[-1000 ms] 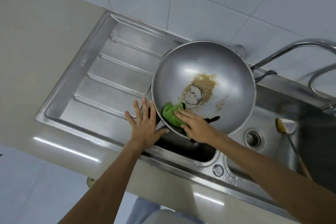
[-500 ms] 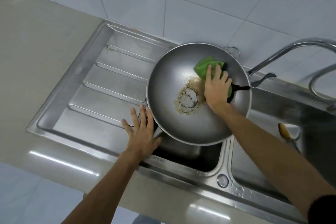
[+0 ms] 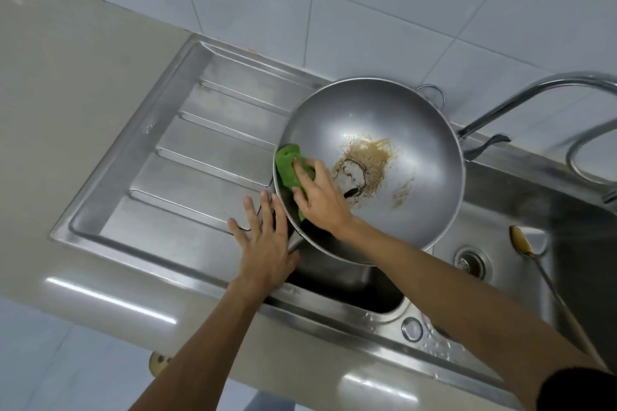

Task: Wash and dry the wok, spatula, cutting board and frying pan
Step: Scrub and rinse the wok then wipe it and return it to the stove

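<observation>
Since half a second ago my right hand (image 3: 320,200) has swept the green cloth (image 3: 288,165) across the wok (image 3: 400,123) from far rim to left inner wall, and presses it there, fingers flat. My left hand (image 3: 267,243), fingers straight, rests against the lower-left rim. The wok tilts over the sink's (image 3: 317,309) left basin.
</observation>
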Demonstrator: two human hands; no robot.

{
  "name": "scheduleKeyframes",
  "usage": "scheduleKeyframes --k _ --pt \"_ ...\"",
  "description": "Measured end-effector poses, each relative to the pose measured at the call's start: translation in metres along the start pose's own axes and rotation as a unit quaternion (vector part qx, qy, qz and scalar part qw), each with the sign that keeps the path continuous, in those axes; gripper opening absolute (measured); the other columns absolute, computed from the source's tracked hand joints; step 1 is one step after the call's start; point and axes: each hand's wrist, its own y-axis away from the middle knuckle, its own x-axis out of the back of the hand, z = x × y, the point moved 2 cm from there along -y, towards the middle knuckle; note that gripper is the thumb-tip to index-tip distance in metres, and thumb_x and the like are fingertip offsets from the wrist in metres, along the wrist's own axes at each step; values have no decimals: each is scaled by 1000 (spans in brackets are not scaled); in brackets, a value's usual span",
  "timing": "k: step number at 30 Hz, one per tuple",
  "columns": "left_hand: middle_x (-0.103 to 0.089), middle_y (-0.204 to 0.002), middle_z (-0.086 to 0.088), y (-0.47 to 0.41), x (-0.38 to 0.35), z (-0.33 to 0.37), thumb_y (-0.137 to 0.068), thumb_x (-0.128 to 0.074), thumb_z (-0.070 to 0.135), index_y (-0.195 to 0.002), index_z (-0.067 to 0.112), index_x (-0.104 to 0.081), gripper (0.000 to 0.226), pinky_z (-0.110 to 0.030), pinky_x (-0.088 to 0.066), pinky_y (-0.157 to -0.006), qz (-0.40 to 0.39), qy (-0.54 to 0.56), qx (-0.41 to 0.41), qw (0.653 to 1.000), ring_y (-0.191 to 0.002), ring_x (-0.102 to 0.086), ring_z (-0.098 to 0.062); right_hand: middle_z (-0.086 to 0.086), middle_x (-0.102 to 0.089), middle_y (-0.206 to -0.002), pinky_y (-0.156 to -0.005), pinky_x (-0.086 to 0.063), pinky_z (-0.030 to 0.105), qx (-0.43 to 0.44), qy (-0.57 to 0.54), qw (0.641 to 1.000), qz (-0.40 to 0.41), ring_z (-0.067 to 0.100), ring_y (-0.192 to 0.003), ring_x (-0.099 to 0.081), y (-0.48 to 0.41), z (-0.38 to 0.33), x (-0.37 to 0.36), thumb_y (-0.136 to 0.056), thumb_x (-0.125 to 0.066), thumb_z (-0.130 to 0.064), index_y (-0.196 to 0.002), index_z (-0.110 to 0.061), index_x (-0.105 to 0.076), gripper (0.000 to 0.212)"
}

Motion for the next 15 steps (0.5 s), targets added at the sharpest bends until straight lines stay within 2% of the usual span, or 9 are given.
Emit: scheduleKeyframes --k 2,4,6,8,9,11,13,15 --pt "29 -161 -19 0 -3 -2 -90 -53 56 -140 9 43 119 -77 -4 -111 8 -4 1 1000 -146 24 -51 26 -42 -142 -87 -54 46 1 86 996 4 35 -107 -53 -22 15 3 -98 -54 -25 -155 -8 -34 63" --pt "27 -162 -19 -1 -6 -4 -89 -54 56 -138 8 45 120 -77 -5 -111 15 -10 -2 1000 -146 23 -51 24 -39 -146 -80 -54 47 -46 168 985 16 35 -101 -53 -46 42 21 -90 -60 -13 -155 -15 -32 71" --pt "27 -162 -18 -2 -9 -6 -89 -54 55 -137 10 48 121 -76 -3 -111 23 -4 -6 1000 -146 24 -50 21 -33 -151 -84 -50 49 -88 253 963 15 37 -105 -51 -62 75 48 -85 -59 -6 -157 -25 -26 81" --pt "29 -162 -16 -2 -9 -7 -90 -53 53 -136 12 49 119 -75 0 -111 24 7 -8 1000 -146 26 -48 16 -26 -155 -90 -45 51 -83 336 938 -7 40 -113 -47 -62 109 78 -84 -51 -12 -157 -32 -21 82" --pt "29 -162 -16 -2 -9 -7 -90 -52 53 -136 12 49 118 -75 1 -112 24 15 -10 1000 -146 27 -47 15 -23 -156 -92 -44 51 -74 368 927 -22 40 -116 -45 -57 125 94 -84 -55 -19 -157 -33 -20 82" --pt "31 -161 -15 -1 -7 -7 -91 -52 53 -135 12 49 117 -74 3 -112 23 29 -10 999 -146 28 -46 12 -23 -155 -94 -43 51 -76 424 902 -36 38 -120 -41 -37 147 123 -78 -73 -26 -155 -34 -26 91" --pt "39 -157 -13 -1 -6 -6 -92 -52 53 -134 13 49 117 -75 2 -113 19 40 -7 999 -145 30 -46 11 -27 -154 -92 -43 51 -112 451 885 -34 37 -120 -39 -15 155 142 -73 -82 -25 -151 -32 -36 91" --pt "48 -149 -11 -2 -6 -6 -92 -51 53 -134 13 51 117 -75 2 -113 16 41 -4 999 -144 31 -46 12 -27 -153 -91 -43 52 -182 450 873 -40 39 -120 -39 7 149 149 -74 -81 -26 -150 -31 -39 86"
